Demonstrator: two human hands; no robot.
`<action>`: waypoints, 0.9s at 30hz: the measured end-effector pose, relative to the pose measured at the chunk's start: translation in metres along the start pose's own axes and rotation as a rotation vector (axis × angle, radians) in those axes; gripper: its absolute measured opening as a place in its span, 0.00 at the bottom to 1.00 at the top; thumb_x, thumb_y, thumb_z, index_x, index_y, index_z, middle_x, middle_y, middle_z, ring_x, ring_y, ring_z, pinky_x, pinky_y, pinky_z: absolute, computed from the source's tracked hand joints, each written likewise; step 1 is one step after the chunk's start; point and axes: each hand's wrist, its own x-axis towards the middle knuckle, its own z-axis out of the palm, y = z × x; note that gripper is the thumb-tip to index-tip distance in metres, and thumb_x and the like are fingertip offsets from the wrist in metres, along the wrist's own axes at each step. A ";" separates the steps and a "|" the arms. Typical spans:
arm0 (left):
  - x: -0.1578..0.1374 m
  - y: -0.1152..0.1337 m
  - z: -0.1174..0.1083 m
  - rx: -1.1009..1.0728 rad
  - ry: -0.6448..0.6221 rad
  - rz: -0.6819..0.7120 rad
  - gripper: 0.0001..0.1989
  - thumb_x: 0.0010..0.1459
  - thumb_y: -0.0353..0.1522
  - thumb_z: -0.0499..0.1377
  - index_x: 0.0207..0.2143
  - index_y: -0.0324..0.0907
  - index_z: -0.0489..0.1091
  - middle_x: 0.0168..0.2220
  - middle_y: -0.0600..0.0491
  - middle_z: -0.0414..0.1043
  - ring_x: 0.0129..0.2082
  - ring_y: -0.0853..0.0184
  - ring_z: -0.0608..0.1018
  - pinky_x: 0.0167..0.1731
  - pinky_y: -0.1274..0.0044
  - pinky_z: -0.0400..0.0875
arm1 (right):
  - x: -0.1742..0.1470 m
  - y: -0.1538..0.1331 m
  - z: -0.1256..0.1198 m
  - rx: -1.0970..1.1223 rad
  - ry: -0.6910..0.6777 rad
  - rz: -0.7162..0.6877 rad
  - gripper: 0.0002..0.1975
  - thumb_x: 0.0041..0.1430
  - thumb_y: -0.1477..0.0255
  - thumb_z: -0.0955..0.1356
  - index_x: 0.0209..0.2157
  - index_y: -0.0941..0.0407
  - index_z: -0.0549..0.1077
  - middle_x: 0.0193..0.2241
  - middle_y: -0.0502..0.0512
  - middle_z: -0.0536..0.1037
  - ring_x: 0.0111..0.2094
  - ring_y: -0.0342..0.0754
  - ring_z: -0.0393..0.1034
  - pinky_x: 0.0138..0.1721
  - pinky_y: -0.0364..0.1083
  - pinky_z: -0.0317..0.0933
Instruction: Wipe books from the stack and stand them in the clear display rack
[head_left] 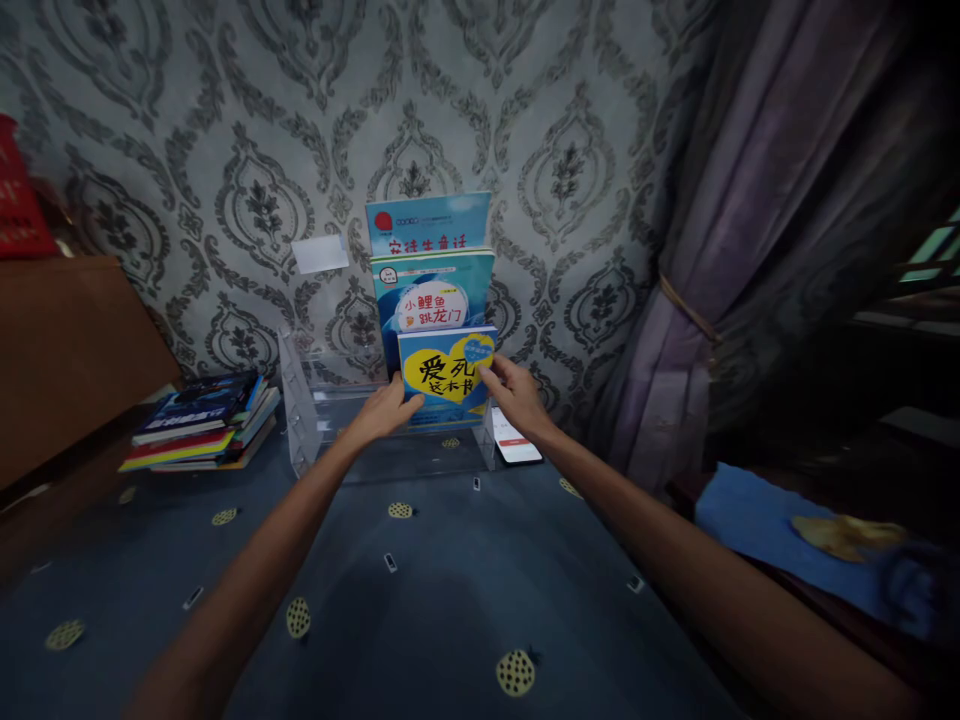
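Note:
A small blue book (450,378) with a yellow heart on its cover stands upright at the front of a clear acrylic rack (330,400). My left hand (386,408) grips its left edge, thumb on the cover. On the opposite edge, my right hand (516,395) pinches it, with the fingers partly behind. Directly behind rises a teal book (386,305) with a white oval on its cover. Farther back, a taller light-blue book (427,215) shows only its upper part. The lower edge of the small book is close to the rack's front tier; contact is unclear.
A pile of books (202,420) lies left of the rack. A phone (517,445) with a lit screen rests at its right. A brown box (75,350) stands far left, a purple curtain (697,290) hangs right, and a blue cloth (750,530) lies lower right.

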 end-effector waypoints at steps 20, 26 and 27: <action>-0.001 0.029 -0.038 -0.250 0.313 0.163 0.20 0.63 0.34 0.54 0.57 0.49 0.62 0.32 0.55 0.71 0.30 0.65 0.76 0.35 0.71 0.77 | 0.003 0.004 -0.001 0.024 -0.028 0.008 0.18 0.63 0.59 0.63 0.47 0.55 0.73 0.44 0.58 0.80 0.45 0.56 0.75 0.43 0.54 0.71; 0.006 0.023 -0.036 -0.277 0.306 0.178 0.18 0.64 0.34 0.53 0.56 0.49 0.63 0.30 0.55 0.69 0.28 0.67 0.75 0.30 0.74 0.76 | 0.014 -0.006 -0.008 0.029 0.118 -0.053 0.30 0.62 0.60 0.66 0.64 0.52 0.60 0.49 0.62 0.77 0.49 0.57 0.73 0.43 0.55 0.72; 0.006 0.022 -0.036 -0.278 0.308 0.181 0.18 0.64 0.34 0.53 0.56 0.49 0.63 0.30 0.55 0.69 0.28 0.67 0.75 0.30 0.74 0.76 | 0.017 -0.009 -0.010 0.030 0.130 -0.073 0.31 0.62 0.60 0.66 0.65 0.52 0.60 0.49 0.62 0.77 0.49 0.57 0.73 0.44 0.55 0.72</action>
